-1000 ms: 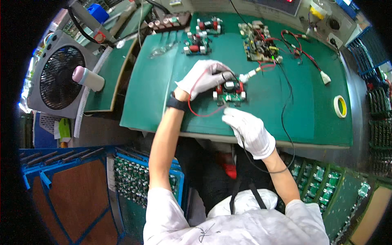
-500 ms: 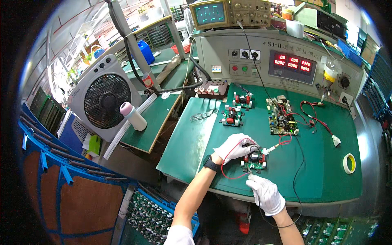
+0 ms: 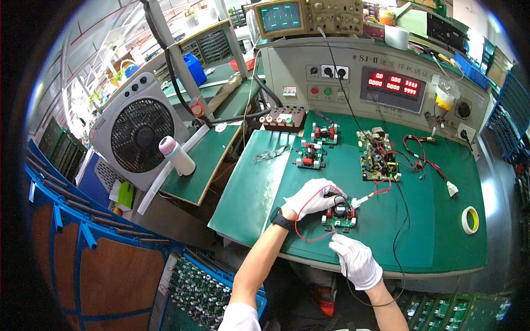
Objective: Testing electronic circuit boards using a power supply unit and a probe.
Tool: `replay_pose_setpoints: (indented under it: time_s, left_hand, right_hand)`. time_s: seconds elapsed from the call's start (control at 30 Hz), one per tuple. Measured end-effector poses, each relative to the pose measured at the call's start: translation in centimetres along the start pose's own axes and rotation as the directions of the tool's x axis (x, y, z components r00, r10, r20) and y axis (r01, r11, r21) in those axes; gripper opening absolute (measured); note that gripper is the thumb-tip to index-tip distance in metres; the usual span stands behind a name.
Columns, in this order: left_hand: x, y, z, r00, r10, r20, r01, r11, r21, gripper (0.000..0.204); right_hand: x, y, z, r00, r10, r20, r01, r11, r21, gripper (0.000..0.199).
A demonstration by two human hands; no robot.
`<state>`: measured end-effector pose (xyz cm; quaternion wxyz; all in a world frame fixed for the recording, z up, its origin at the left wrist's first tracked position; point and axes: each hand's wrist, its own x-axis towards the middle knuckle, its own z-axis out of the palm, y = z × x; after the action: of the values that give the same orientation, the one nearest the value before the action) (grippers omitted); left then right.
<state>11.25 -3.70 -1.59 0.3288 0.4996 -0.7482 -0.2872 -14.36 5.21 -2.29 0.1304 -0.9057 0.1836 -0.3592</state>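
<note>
A small green circuit board point(image 3: 343, 222) with a black round part and red and white parts lies near the front of the green bench. My left hand point(image 3: 313, 197), in a white glove, grips the board at its back left; the fingertips are partly hidden. A red wire point(image 3: 298, 225) loops from those fingers toward my right hand. My gloved right hand point(image 3: 358, 260) is closed in a pinch on a slim probe, its tip at the board's front edge. A black cable point(image 3: 407, 220) trails from that hand. A white connector point(image 3: 361, 201) touches the board's right side.
Behind lie two similar boards point(image 3: 310, 155) and a larger populated board point(image 3: 379, 156). Tape point(image 3: 470, 220) and red leads point(image 3: 441, 174) are at right. An oscilloscope point(image 3: 280, 18) tops the grey test console point(image 3: 287, 60). At left stand a fan point(image 3: 142, 135) and bottle point(image 3: 179, 157).
The whole view has shifted slightly. Both hands keep nearly the same place at the small board. Digits on the red display and the oscilloscope trace differ a little.
</note>
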Motion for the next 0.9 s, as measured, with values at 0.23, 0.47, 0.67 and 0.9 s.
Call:
replay_pose_setpoints:
  time_s: [0.23,0.47,0.67,0.9]
  left_hand:
    - [0.1,0.9,-1.4,0.994,-0.105,-0.041,0.099,0.987,-0.13,0.016]
    - [-5.3,3.6,0.5,0.777,0.094,-0.622,0.003,0.988,0.153,0.017]
    - [-7.7,6.1,4.3,0.842,0.188,-0.506,0.029,0.92,0.391,0.022]
    - [-7.0,4.7,5.2,0.868,0.137,-0.477,0.084,0.907,0.413,0.017]
  right_hand:
    - [2.4,1.2,-3.3,0.955,0.14,-0.262,-0.011,0.899,0.439,0.041]
    - [11.1,10.1,-8.1,0.774,0.601,-0.199,-0.192,0.522,0.831,0.03]
    - [12.6,19.1,-4.5,0.831,0.509,0.224,-0.446,0.369,0.815,0.039]
    - [11.9,16.9,-3.3,0.819,0.427,0.384,-0.565,0.481,0.67,0.047]
